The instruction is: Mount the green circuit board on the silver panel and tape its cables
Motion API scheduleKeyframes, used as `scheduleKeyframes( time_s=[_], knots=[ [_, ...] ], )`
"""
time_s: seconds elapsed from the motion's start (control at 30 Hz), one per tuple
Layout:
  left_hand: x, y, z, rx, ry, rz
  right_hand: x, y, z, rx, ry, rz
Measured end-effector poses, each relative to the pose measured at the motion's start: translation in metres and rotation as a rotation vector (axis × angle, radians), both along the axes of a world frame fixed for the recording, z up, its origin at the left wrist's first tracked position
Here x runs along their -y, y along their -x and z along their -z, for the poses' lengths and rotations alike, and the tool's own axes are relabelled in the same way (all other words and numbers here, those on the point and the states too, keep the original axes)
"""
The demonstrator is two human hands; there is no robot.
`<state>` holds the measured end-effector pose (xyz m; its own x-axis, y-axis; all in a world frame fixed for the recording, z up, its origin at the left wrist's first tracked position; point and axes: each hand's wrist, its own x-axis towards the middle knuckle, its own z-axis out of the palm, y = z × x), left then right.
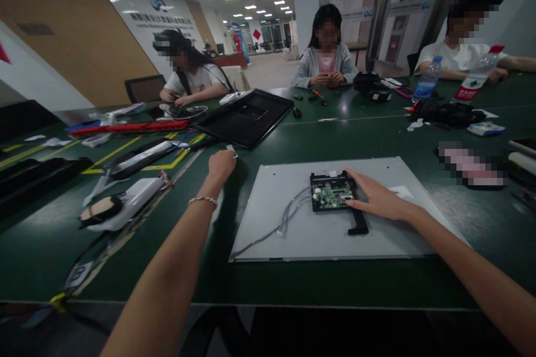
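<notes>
A grey metal panel (293, 228) lies flat on the green table (343, 134) in front of me. On it sits a black bracket with a green circuit board (330, 195), and grey wires (285, 220) run off to the left. My right hand (379, 198) rests on the board's right edge, fingers laid flat on it. My left hand (221, 164) reaches past the panel's upper left corner, its fingers closed in a pinch around a small light piece (231, 149) that I cannot make out.
A black monitor back cover (247, 117) lies beyond my left hand. Red and black strips (129, 128) and a white part (125, 203) lie at the left. Two water bottles (427, 81) and black cables (444, 111) stand at the far right. Three people sit across the table.
</notes>
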<state>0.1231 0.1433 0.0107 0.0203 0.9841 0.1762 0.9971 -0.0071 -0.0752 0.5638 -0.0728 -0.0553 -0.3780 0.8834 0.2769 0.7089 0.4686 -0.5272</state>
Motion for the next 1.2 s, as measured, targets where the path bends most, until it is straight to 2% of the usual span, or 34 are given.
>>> scheduleKeyframes(
  time_s=[0.17,0.3,0.4,0.57,0.7,0.8,0.97,1.2],
  knots=[
    [-0.004,-0.004,-0.004,-0.13,-0.006,0.018,0.001,0.003,-0.006,0.015,0.02,0.011],
    [0.016,-0.025,-0.016,-0.176,-0.071,0.136,0.001,0.004,-0.007,0.02,0.021,0.021],
    [0.052,-0.054,-0.024,-0.145,-0.126,0.338,0.001,0.002,-0.005,0.022,0.005,0.016],
    [0.141,-0.106,-0.026,-0.08,-0.108,0.545,0.0,0.0,-0.002,0.018,0.009,0.013],
    [0.205,-0.132,-0.023,-0.074,-0.045,0.62,0.001,0.0,-0.003,0.015,0.019,0.015],
    [0.234,-0.142,-0.018,-0.108,-0.01,0.604,0.002,0.0,-0.004,0.004,0.018,0.011],
    [0.254,-0.148,-0.006,-0.046,-0.022,0.547,0.002,0.0,-0.004,0.006,0.02,0.018],
    [0.254,-0.145,0.004,0.181,-0.114,0.472,0.001,-0.002,-0.005,0.023,0.049,0.019]
  ],
)
